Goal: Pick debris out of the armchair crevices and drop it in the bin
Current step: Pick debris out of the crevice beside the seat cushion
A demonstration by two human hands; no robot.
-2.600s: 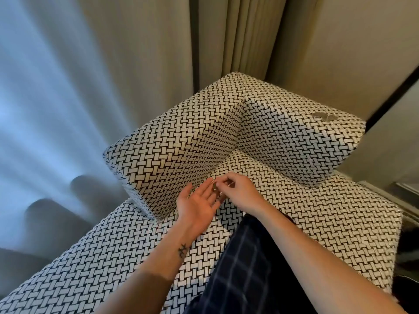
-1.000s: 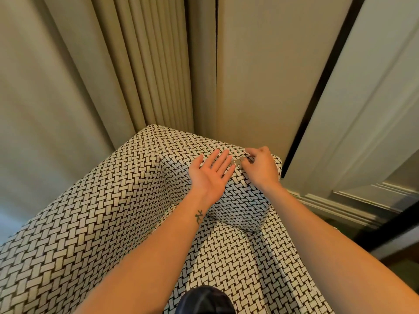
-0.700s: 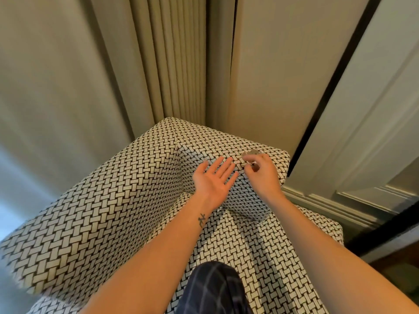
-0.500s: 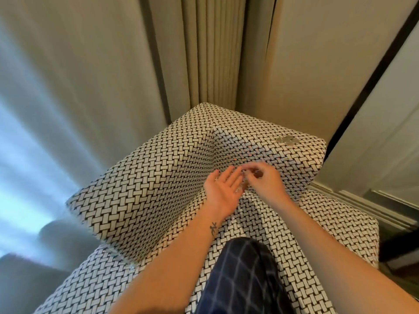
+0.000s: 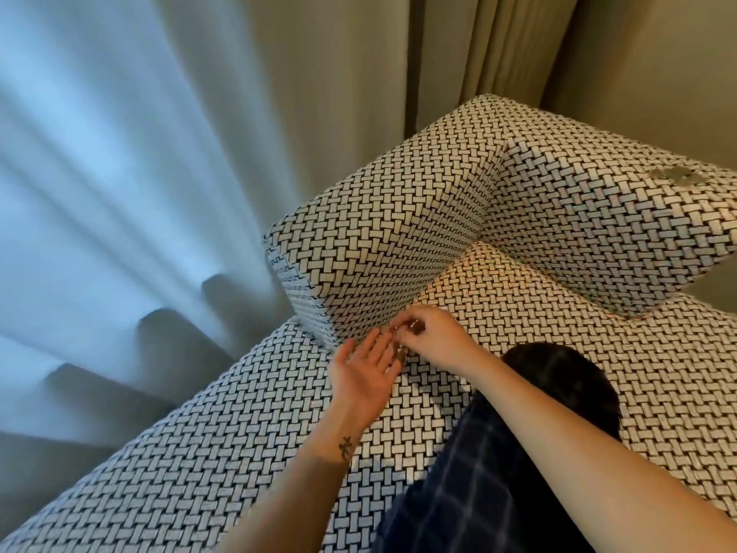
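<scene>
Brownish debris (image 5: pixel 410 324) sits pinched in the right hand's (image 5: pixel 432 337) fingertips, at the crevice where the near armrest (image 5: pixel 379 233) meets the seat (image 5: pixel 578 353). Left hand (image 5: pixel 365 371) lies flat, palm up, just beside it, gripping nothing. Such bits look light and crumbly, so a gentle fingertip pinch suits. More scraps (image 5: pixel 674 176) rest on the far armrest (image 5: pixel 590 217). No bin shows.
</scene>
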